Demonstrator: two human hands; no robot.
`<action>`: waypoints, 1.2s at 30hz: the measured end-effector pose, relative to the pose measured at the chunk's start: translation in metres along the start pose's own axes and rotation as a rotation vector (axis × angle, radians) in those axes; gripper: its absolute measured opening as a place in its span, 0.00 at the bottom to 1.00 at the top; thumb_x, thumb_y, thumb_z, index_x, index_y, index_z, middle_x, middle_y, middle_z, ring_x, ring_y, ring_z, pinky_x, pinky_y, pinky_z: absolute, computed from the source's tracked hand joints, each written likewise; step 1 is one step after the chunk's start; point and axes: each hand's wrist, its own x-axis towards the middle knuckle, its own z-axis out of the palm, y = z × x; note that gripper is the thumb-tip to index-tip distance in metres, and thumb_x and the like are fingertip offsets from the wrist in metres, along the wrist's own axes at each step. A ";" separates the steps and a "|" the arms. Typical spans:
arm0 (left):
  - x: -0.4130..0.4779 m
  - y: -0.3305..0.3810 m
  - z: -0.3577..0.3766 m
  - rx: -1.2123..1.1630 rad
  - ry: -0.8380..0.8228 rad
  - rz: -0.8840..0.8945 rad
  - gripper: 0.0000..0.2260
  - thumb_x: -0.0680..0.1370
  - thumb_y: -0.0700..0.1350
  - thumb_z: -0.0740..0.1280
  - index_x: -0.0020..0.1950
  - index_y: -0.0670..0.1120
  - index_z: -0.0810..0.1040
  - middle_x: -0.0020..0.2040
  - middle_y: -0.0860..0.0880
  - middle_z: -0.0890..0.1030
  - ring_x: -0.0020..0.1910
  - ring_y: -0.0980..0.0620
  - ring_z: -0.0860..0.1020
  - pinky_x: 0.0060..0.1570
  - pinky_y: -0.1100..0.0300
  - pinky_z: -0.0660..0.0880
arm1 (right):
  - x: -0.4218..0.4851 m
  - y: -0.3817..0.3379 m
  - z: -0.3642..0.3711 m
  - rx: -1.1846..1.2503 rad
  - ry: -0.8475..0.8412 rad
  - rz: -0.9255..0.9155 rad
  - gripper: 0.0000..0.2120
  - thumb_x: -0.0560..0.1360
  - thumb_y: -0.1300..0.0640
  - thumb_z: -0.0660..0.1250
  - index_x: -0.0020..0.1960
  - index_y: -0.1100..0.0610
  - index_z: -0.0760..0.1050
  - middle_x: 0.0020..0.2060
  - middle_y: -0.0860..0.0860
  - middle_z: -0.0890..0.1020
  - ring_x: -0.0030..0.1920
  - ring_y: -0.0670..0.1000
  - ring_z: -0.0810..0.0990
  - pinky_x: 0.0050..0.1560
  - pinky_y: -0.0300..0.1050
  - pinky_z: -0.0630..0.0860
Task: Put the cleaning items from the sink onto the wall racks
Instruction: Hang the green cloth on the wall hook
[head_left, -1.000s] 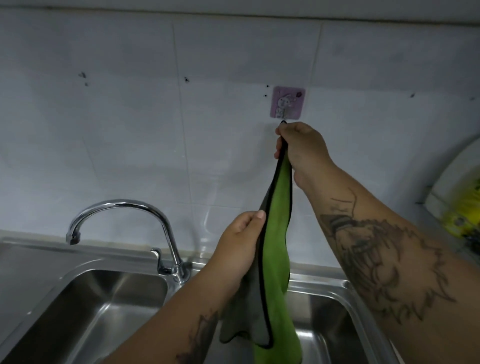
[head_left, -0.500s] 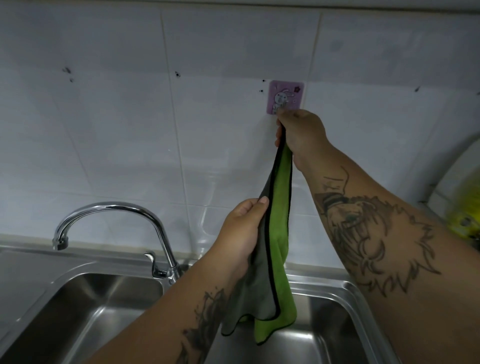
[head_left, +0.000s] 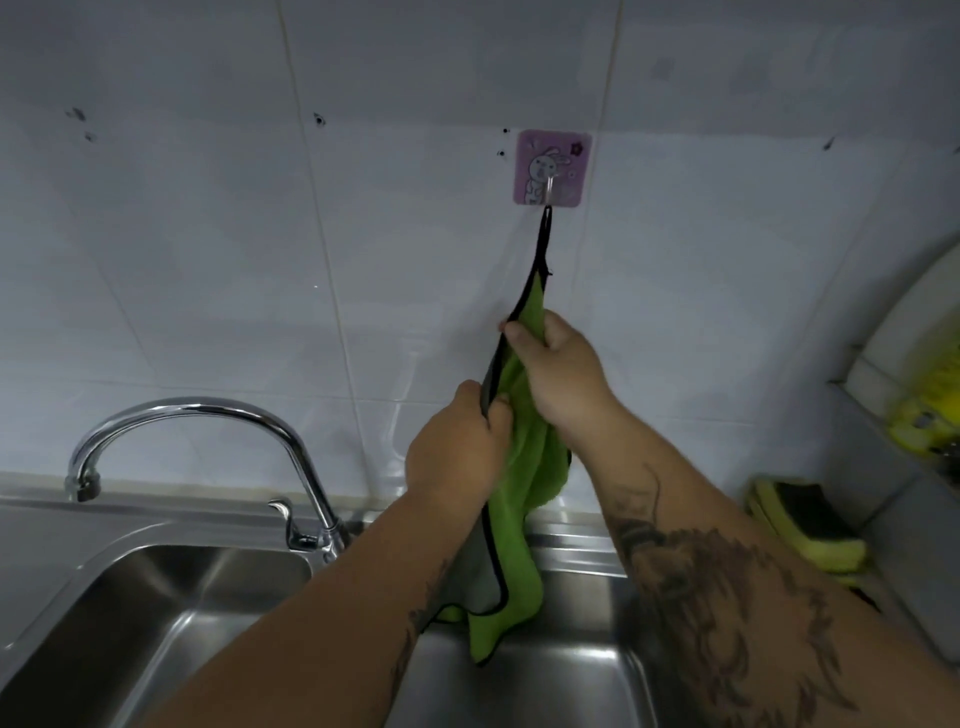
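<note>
Hanging by its black loop from the wall hook (head_left: 551, 169) at upper centre-right, the green cloth (head_left: 519, 499) runs nearly straight down the tiles, long axis vertical, its tail over the sink (head_left: 171, 587). Right hand (head_left: 558, 376) is closed around the cloth just below the loop, nearer the hook; left hand (head_left: 457, 452) pinches the black edge lower down. Judgement: cloth looks hung; letting go downward should suffice. Sponge (head_left: 810, 525) lies at right on the bench.
</note>
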 end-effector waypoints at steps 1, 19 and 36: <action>0.002 -0.003 0.003 0.034 0.021 0.023 0.15 0.81 0.56 0.52 0.46 0.47 0.69 0.35 0.48 0.77 0.35 0.47 0.77 0.35 0.55 0.71 | -0.006 0.006 0.000 -0.008 -0.011 -0.009 0.07 0.80 0.50 0.62 0.54 0.49 0.78 0.46 0.44 0.83 0.46 0.43 0.81 0.50 0.36 0.77; 0.030 -0.086 -0.002 0.246 0.035 -0.167 0.03 0.72 0.39 0.60 0.43 0.45 0.72 0.40 0.47 0.76 0.41 0.44 0.75 0.39 0.55 0.70 | -0.045 0.090 -0.071 -0.257 -0.011 0.134 0.05 0.79 0.54 0.64 0.50 0.52 0.78 0.42 0.46 0.83 0.39 0.40 0.81 0.33 0.26 0.71; -0.001 -0.171 -0.027 0.204 -0.133 -0.377 0.04 0.68 0.43 0.61 0.35 0.46 0.74 0.35 0.45 0.78 0.40 0.42 0.78 0.38 0.56 0.70 | -0.081 0.175 -0.166 -0.451 0.184 0.314 0.06 0.78 0.56 0.65 0.45 0.54 0.79 0.40 0.54 0.84 0.43 0.56 0.83 0.50 0.56 0.79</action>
